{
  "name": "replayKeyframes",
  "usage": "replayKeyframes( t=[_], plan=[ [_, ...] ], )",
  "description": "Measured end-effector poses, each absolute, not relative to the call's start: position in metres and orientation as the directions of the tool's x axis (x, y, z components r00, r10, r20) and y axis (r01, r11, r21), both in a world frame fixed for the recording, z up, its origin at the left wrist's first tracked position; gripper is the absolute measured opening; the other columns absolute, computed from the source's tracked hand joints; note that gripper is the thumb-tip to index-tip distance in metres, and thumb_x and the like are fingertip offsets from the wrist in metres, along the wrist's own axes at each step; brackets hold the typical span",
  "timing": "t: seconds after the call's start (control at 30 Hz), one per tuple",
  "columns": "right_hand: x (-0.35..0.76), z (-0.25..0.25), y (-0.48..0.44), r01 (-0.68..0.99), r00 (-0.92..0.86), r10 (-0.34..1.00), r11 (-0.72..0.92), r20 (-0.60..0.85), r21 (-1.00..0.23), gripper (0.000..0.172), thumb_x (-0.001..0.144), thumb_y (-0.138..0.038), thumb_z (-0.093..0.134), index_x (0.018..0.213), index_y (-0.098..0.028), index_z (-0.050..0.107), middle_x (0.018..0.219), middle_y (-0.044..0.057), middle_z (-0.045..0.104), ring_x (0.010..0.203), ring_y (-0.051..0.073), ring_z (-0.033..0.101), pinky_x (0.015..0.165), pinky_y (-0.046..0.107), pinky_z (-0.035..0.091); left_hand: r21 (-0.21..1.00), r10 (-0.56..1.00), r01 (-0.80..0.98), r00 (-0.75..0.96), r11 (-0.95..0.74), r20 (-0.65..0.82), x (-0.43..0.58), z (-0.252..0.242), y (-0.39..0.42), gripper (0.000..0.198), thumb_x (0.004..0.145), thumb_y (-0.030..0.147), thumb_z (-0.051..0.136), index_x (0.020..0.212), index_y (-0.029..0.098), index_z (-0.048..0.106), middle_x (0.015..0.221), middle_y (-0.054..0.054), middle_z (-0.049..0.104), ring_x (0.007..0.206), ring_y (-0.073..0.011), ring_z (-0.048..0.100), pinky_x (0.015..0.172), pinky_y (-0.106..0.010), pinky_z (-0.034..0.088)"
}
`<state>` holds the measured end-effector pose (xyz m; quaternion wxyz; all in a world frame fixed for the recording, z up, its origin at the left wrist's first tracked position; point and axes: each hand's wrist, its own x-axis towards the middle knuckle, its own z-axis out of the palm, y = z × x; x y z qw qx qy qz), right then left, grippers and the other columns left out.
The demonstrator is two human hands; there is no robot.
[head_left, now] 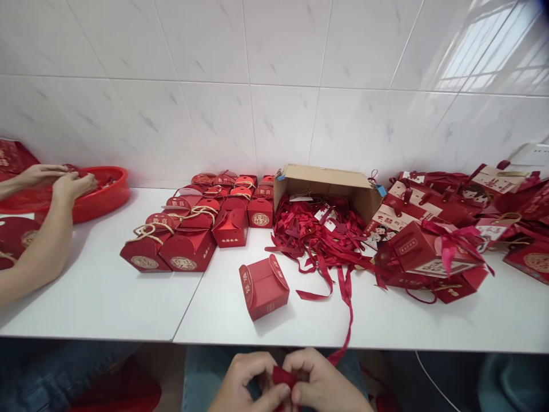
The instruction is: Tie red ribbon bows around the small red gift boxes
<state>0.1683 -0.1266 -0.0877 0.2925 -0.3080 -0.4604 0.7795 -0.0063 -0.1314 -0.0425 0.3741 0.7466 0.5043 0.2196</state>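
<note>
Both my hands are low, below the table's front edge, over my lap. My left hand [249, 382] and my right hand [321, 382] pinch a small piece of red ribbon [283, 377] between their fingertips. A long red ribbon strand [348, 320] trails off the table edge down toward my right hand. On the table just above stands a red gift box [263, 286] with its lid flaps up.
Rows of closed red gift boxes [189, 229] with gold cords stand centre-left. A cardboard box [326, 183] spills red ribbons [321, 234]. Flat and folded red boxes [433, 252] pile at right. Another person's hands [64, 183] work at a red basin [103, 197] on the left.
</note>
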Motion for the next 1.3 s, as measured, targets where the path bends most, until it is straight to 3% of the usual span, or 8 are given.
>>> replayKeyframes(
  t=[0.2,0.3,0.4,0.53,0.7,0.87,1.0,1.3],
  plan=[
    [0.177,-0.065,-0.117,-0.194,-0.468,0.877,-0.221,-0.108,-0.956,0.028,0.079,-0.04,0.063,0.07,-0.014,0.064,0.066,0.002,0.06,0.062,0.011,0.056,0.063,0.024,0.043,0.758,0.886,0.494,0.397,-0.425,0.238,-0.008,-0.039,-0.119,0.019,0.083,0.026,0.055,0.065,0.018,0.055,0.06,0.001,0.057,0.057,-0.0108,0.054,0.056,-0.02,0.043],
    [0.187,-0.06,-0.112,-0.142,-0.401,0.909,-0.189,-0.118,-0.972,0.031,0.082,-0.043,0.058,0.07,-0.014,0.061,0.06,0.0,0.057,0.053,0.008,0.047,0.053,0.021,0.036,0.67,0.834,0.509,0.221,-0.54,0.505,-0.011,-0.028,-0.107,0.004,0.082,0.02,0.056,0.083,0.02,0.06,0.085,-0.004,0.061,0.082,-0.0164,0.058,0.074,-0.028,0.047],
    [0.196,-0.056,-0.106,-0.081,-0.29,0.949,-0.156,-0.126,-0.984,0.035,0.084,-0.046,0.055,0.067,-0.015,0.057,0.054,-0.002,0.052,0.048,0.006,0.038,0.048,0.02,0.028,0.557,0.758,0.722,-0.069,-0.411,0.648,-0.009,-0.022,-0.084,0.026,0.08,0.024,0.059,0.105,0.022,0.058,0.115,-0.01,0.055,0.11,-0.0247,0.05,0.096,-0.043,0.038],
    [0.206,-0.052,-0.101,-0.12,-0.178,0.971,-0.18,-0.157,-0.976,0.035,0.083,-0.048,0.056,0.067,-0.016,0.054,0.053,-0.004,0.048,0.045,0.006,0.033,0.045,0.021,0.024,0.552,0.865,0.78,-0.027,-0.295,0.5,0.001,-0.03,-0.05,0.047,0.082,0.034,0.055,0.127,0.02,0.047,0.135,-0.014,0.042,0.125,-0.029,0.04,0.102,-0.049,0.035],
    [0.211,-0.048,-0.096,-0.179,-0.062,0.994,-0.101,-0.091,-0.979,0.033,0.082,-0.046,0.057,0.065,-0.018,0.054,0.06,-0.002,0.049,0.055,0.01,0.043,0.052,0.022,0.032,0.534,0.949,0.795,0.163,-0.288,0.268,0.009,-0.041,-0.037,0.044,0.089,0.035,0.041,0.131,0.021,0.047,0.145,-0.011,0.033,0.135,-0.0315,0.026,0.107,-0.052,0.03],
    [0.207,-0.041,-0.087,-0.063,0.023,1.0,0.016,0.015,-0.998,0.036,0.08,-0.044,0.058,0.056,-0.017,0.055,0.109,0.008,0.057,0.102,0.021,0.05,0.086,0.031,0.036,0.543,0.897,0.724,0.416,-0.426,0.148,0.006,-0.026,-0.051,0.043,0.09,0.033,0.04,0.133,0.03,0.044,0.149,-0.003,0.03,0.138,-0.0268,0.023,0.108,-0.048,0.032],
    [0.202,-0.038,-0.081,-0.05,-0.036,0.999,-0.006,-0.004,-0.999,0.036,0.079,-0.043,0.059,0.053,-0.018,0.056,0.127,0.009,0.052,0.122,0.027,0.041,0.098,0.037,0.029,0.538,0.871,0.696,0.457,-0.475,0.178,0.006,-0.021,-0.057,0.042,0.088,0.026,0.044,0.13,0.029,0.049,0.148,-0.004,0.031,0.138,-0.0271,0.023,0.107,-0.047,0.034],
    [0.2,-0.028,-0.074,0.035,-0.006,1.0,0.028,0.028,-0.999,0.034,0.078,-0.034,0.057,0.048,-0.02,0.054,0.128,0.01,0.054,0.131,0.027,0.032,0.101,0.042,0.025,0.503,0.829,0.66,0.432,-0.558,0.354,0.012,-0.018,-0.054,0.042,0.082,0.016,0.048,0.122,0.026,0.055,0.145,-0.006,0.036,0.137,-0.0284,0.025,0.106,-0.051,0.034]
  ],
)
